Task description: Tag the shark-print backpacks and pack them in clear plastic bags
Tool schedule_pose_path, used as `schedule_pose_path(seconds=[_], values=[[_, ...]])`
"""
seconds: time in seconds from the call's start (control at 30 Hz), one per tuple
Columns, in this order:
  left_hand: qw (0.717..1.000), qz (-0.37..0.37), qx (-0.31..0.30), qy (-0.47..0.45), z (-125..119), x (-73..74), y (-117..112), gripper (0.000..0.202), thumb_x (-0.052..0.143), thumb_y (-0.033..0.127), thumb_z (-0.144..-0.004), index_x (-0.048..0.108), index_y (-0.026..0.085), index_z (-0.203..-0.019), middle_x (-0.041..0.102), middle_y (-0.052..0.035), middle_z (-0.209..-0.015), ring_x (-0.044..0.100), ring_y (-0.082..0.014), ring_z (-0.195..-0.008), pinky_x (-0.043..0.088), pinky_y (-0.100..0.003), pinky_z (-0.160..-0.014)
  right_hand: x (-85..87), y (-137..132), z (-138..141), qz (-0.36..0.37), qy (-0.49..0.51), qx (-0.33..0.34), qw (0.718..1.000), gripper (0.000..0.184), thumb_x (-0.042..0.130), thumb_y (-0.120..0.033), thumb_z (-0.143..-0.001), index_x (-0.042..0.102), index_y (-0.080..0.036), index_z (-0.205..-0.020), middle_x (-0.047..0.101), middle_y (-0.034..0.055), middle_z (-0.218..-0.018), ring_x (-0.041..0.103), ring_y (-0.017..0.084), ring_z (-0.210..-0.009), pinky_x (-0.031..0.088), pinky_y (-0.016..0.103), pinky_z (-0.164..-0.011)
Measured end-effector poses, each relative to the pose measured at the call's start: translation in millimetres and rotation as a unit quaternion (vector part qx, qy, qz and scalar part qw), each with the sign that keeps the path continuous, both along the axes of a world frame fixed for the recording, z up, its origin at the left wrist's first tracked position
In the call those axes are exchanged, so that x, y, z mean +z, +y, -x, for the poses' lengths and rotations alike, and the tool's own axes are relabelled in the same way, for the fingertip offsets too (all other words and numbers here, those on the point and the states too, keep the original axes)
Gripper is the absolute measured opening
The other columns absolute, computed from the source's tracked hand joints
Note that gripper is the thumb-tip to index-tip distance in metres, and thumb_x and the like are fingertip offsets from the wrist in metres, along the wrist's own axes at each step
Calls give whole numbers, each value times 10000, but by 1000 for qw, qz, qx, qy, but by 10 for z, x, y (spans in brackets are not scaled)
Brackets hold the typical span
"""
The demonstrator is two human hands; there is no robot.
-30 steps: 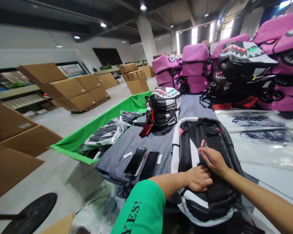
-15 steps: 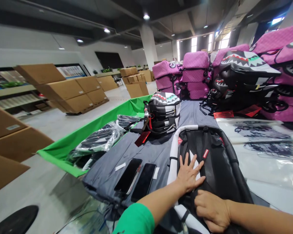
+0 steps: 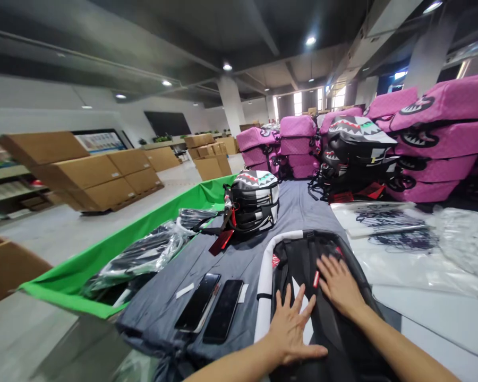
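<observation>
A black backpack with a white edge point(image 3: 302, 254) lies flat, back side up, on the grey cloth point(image 3: 302, 209) of the table before me. My left hand point(image 3: 291, 329) rests flat on its near left part, fingers spread. My right hand point(image 3: 338, 284) lies flat on its right strap area, fingers stretched toward the far end, beside a small red tag point(image 3: 315, 278). Neither hand holds anything.
Two dark phones point(image 3: 211, 310) lie left of the backpack. A shark-mouth backpack point(image 3: 253, 204) stands further back. A green bin point(image 3: 115, 241) with plastic-wrapped bags sits at the left. Pink and black backpacks point(image 3: 382, 148) are piled at the back right. Clear plastic bags point(image 3: 406, 233) cover the right side. Cardboard boxes point(image 3: 99, 172) stand on the floor.
My right hand has opened from a fist near me and slid forward onto the backpack's right side. My left hand stays flat. The view has tilted upward.
</observation>
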State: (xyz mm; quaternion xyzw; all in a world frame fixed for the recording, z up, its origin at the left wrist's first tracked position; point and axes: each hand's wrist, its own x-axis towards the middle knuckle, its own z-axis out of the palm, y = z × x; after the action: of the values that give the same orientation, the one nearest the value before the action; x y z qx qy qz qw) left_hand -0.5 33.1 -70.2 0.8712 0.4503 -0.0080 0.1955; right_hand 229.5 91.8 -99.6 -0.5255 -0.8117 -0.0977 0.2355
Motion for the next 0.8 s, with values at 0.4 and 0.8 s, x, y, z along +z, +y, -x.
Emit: schedule_pose_path(seconds=[0.4, 0.8], values=[[988, -131, 77, -12, -385, -21, 530, 801, 397, 809, -883, 177, 462, -1571, 195, -26, -1686, 117, -461, -1538, 165, -793, -1141, 77, 277, -682, 43, 117, -99, 987, 427, 308, -417, -1027, 631, -227, -1232, 667, 107, -1273, 601, 249, -1212, 453, 425, -1069], [991, -73, 93, -57, -373, -196, 517, 790, 381, 805, -892, 162, 461, -1569, 199, -38, -1684, -17, -440, -1552, 38, -800, -1149, -285, 590, -2008, 180, 218, -251, 926, 389, 426, -570, -748, 498, -255, -531, 619, 57, -549, 619, 261, -571, 413, 345, -520]])
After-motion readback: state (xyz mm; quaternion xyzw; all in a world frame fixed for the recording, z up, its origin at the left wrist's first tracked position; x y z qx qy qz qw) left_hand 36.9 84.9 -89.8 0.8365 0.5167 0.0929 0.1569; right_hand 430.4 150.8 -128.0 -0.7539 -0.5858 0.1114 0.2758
